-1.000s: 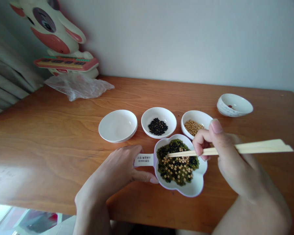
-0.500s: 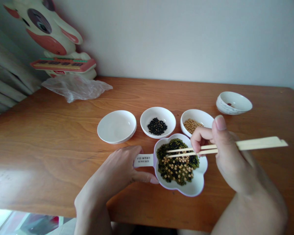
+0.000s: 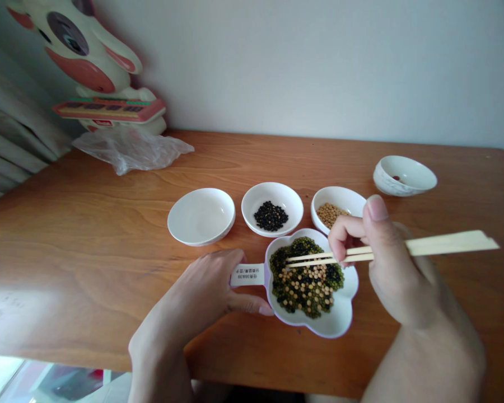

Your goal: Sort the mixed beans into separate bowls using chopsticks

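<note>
My left hand (image 3: 218, 285) grips the labelled handle of a flower-shaped bowl (image 3: 342, 319) with a purple rim, its thumb along the near side. Green, black and tan beans (image 3: 306, 285) lie mixed in that bowl. A pair of wooden chopsticks (image 3: 449, 243) is held in my right hand (image 3: 386, 263), closed around them. Their tips are close together among the beans; whether a bean sits between them I cannot tell. Behind stand a white bowl (image 3: 201, 215) with nothing in it, one with black beans (image 3: 271, 216), and one with tan beans (image 3: 330, 214), partly hidden by my right hand.
Farther back at the right stands a patterned white bowl (image 3: 388, 182) with a few small reddish things inside. A crumpled clear plastic bag (image 3: 132, 151) lies at the back left, before a cow-shaped toy keyboard (image 3: 109, 109). The wooden table (image 3: 88, 252) meets a pale wall.
The chopstick tips draw slightly closer together over the beans. Otherwise the hands and bowls keep their places, with a slight shift of the whole view.
</note>
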Available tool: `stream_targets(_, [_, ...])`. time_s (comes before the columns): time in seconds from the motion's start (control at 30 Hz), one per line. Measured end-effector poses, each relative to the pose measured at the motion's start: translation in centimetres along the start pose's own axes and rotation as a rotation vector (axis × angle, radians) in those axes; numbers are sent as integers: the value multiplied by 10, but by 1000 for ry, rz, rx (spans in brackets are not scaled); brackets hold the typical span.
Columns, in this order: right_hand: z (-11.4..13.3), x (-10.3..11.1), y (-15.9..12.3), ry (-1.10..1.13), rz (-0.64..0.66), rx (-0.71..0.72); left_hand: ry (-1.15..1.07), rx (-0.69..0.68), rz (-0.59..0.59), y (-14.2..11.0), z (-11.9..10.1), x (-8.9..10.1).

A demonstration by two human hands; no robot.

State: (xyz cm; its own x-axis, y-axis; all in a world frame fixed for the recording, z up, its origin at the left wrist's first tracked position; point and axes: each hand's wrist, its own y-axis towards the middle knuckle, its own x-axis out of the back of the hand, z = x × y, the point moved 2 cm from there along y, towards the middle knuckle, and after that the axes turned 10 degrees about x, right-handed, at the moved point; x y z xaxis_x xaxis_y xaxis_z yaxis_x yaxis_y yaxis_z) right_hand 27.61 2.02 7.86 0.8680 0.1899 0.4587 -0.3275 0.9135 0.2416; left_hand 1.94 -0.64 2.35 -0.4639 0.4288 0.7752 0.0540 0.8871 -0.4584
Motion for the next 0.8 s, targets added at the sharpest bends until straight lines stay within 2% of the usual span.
stream_targets(0.27, [-6,-1,1,5,-33,23,4,-3,-4,-1,0,1])
stream_targets(0.8, [-4,-2,-1,50,22,48,3,-10,-1,1,2,-1])
